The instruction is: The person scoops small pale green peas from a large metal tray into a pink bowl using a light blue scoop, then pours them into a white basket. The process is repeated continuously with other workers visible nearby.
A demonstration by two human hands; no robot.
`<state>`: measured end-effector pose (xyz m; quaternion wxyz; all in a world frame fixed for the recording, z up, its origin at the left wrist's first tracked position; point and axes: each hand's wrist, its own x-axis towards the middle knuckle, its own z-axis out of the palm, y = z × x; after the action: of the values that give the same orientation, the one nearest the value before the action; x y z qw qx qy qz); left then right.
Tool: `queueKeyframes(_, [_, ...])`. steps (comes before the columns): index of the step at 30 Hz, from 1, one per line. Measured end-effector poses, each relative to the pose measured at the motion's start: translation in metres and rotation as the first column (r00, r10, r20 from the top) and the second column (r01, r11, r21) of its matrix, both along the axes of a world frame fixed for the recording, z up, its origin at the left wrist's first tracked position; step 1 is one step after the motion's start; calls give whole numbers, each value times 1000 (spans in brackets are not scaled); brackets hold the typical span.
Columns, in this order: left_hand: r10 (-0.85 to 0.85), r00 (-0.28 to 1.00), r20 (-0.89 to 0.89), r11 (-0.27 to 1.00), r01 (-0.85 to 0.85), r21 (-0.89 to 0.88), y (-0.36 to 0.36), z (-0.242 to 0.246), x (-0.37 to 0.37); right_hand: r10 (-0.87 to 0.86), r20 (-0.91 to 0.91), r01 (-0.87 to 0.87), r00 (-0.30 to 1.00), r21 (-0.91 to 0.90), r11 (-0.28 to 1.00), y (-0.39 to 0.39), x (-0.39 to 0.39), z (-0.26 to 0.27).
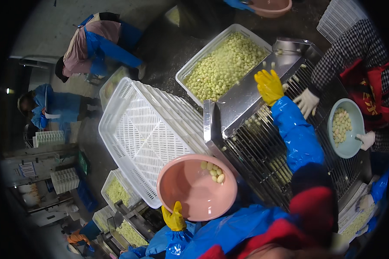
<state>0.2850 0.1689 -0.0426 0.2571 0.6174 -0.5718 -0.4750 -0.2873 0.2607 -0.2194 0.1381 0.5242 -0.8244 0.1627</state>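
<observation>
My left hand [174, 217], in a yellow rubber glove, grips the near rim of a pink plastic basin [194, 191]. Several pale oval pieces of produce [215, 171] lie at the basin's far right side. My right hand [269, 87], also gloved in yellow, reaches over a metal sorting machine, its fingers extended and slightly apart. It is at the border between the row of metal bars [253, 142] and the sloping steel chute [243, 100]; I see nothing held in it. Loose pale pieces lie on the bars around it. Beyond the chute, a white crate [189, 61] is heaped with pale green pieces [223, 66].
A stack of white perforated crates [146, 136] stands left of the machine. Across from me, a co-worker's white-gloved hand [307, 101] is close to my right forearm. Their other hand [367, 140] holds a light blue basin [356, 129] of pieces. Other people work at left.
</observation>
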Motion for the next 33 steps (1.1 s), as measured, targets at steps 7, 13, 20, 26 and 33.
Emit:
queueKeyframes(7, [-34, 998, 49, 998, 32, 51, 4, -10, 13, -673, 19, 673, 739, -27, 739, 97, 130, -56])
queueKeyframes(13, [-23, 999, -24, 1000, 24, 7, 6, 1, -3, -459, 258, 523, 850, -308, 795, -39, 61, -46])
queueKeyframes(20, [20, 1000, -18, 1000, -20, 2, 14, 5, 12, 438, 286, -407, 852, -164, 899, 5, 211, -9])
queueKeyframes(26, [32, 999, -42, 997, -29, 65, -7, 18, -24, 149, 211, -145, 966, -32, 989, -11, 177, -34])
queueKeyframes(33, [-238, 859, -452, 970, 183, -162, -94, 58, -181, -74, 114, 106, 991, -300, 948, 24, 115, 12])
